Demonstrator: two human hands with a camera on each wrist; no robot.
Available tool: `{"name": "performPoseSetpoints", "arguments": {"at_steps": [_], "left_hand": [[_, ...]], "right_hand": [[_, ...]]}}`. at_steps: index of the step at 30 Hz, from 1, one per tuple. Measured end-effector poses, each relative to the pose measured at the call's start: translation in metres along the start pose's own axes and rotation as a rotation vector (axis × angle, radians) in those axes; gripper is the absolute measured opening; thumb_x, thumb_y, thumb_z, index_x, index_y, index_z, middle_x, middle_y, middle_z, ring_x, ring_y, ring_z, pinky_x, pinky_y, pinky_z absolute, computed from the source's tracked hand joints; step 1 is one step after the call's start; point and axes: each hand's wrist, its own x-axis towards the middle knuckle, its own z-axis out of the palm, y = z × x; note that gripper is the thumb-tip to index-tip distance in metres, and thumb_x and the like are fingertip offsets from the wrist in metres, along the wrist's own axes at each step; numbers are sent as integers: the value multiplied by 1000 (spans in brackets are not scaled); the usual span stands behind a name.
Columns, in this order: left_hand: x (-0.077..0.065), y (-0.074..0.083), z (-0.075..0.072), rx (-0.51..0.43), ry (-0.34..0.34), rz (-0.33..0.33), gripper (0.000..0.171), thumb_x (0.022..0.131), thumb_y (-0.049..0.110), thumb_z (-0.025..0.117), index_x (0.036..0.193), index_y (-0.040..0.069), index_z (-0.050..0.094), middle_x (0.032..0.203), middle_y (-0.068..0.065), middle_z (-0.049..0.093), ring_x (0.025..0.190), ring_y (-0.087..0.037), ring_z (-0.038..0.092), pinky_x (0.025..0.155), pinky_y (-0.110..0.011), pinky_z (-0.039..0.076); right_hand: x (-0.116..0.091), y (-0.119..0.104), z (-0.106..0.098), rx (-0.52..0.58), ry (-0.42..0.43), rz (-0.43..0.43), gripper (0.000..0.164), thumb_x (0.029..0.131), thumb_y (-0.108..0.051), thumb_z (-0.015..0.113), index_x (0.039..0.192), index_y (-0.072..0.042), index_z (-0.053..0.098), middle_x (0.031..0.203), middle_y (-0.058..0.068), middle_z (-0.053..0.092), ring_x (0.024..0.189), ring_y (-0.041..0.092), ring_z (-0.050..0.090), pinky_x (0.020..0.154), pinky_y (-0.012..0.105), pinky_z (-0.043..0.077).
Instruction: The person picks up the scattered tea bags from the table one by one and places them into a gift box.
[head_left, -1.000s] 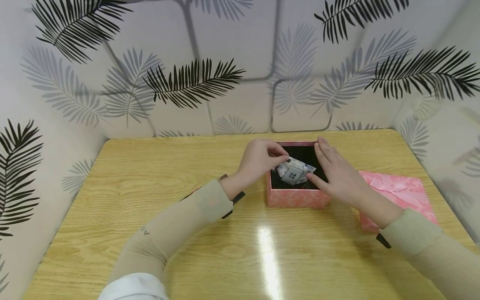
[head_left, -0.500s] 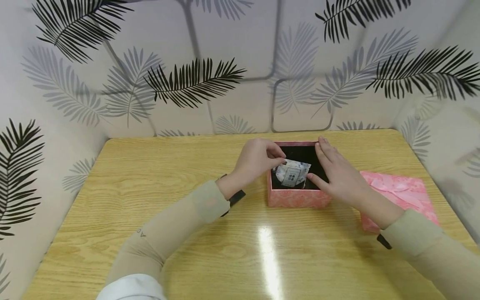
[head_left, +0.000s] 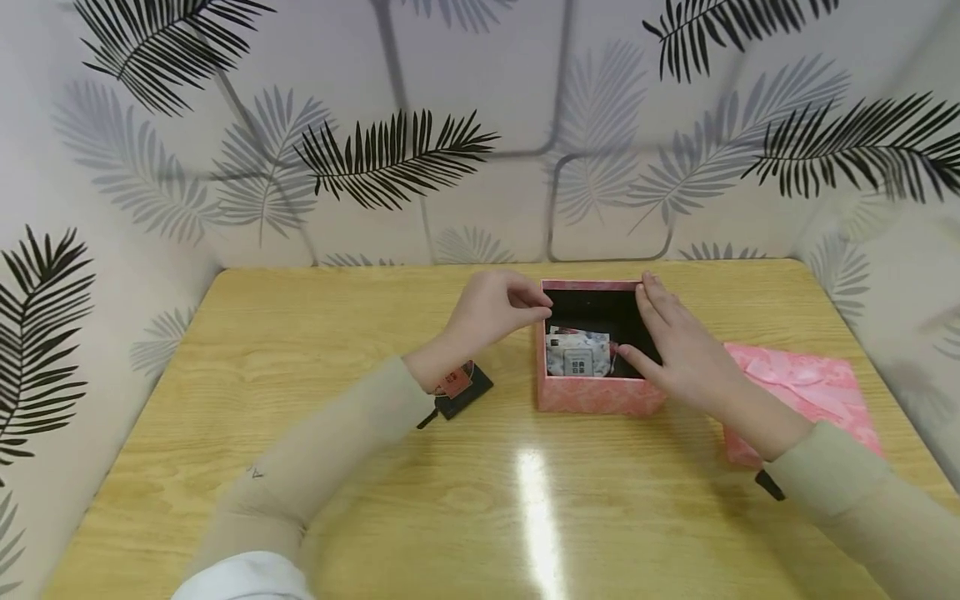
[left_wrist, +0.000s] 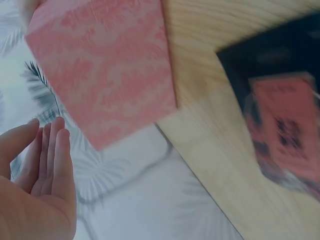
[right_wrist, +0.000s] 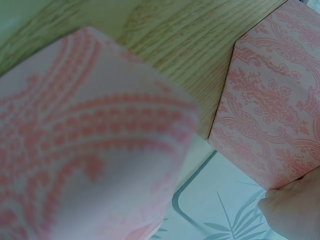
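Note:
A pink patterned box [head_left: 600, 395] with a black inside stands on the table, its top uncovered. Small printed sachets [head_left: 579, 355] lie inside at the front left. My left hand [head_left: 497, 310] is just left of the box's left wall, thumb and fingertips close to the rim. Nothing shows between those fingers [left_wrist: 60, 150] in the left wrist view. My right hand [head_left: 686, 354] rests along the box's right wall with fingers straight. Its thumb reaches over the opening, near the sachets. In the right wrist view this hand [right_wrist: 295, 207] touches the box's side [right_wrist: 270, 100].
The pink lid [head_left: 802, 392] with a bow lies to the right, partly under my right forearm. Left of the box, a dark flat square [head_left: 467, 398] bears a red-labelled sachet [head_left: 455, 382], partly behind my left wrist. Leaf-patterned cloth [head_left: 480, 200] rises behind the table.
My left hand has let go of a sachet, which now lies flat in the box, and has drawn back left. The right hand has stayed at the box.

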Motion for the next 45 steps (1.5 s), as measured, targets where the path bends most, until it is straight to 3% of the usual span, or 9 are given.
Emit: {"name": "performPoseSetpoints", "arguments": {"at_steps": [10, 17, 32, 45], "left_hand": [[-22, -38, -40, -93, 47, -146, 13, 84, 21, 73, 94, 14, 74, 90, 0, 72, 78, -11, 67, 74, -28, 55], [-40, -63, -57, -86, 53, -215, 15, 84, 20, 72, 96, 12, 73, 92, -3, 71, 80, -16, 68, 75, -30, 55], [-74, -101, -75, -6, 103, -317, 22, 84, 18, 72, 103, 6, 72, 96, -10, 71, 83, -21, 68, 76, -35, 55], [-99, -127, -78, 15, 23, -374, 26, 84, 17, 72, 105, 3, 70, 101, -13, 70, 87, -23, 67, 78, -35, 55]], "right_hand": [[1, 0, 1, 5, -6, 6, 84, 95, -50, 47, 151, -3, 6, 159, 9, -5, 146, 27, 2, 116, 48, 15], [1, 1, 1, 10, -8, 9, 83, 95, -50, 46, 151, -4, 5, 159, 9, -5, 146, 26, 1, 116, 48, 15], [-1, 1, 2, 11, -7, 11, 83, 95, -51, 46, 151, -3, 5, 159, 12, -2, 146, 27, 2, 117, 47, 13], [0, -1, 1, 10, -11, 7, 83, 95, -48, 48, 151, -4, 5, 159, 10, -3, 146, 27, 2, 117, 47, 14]]}}
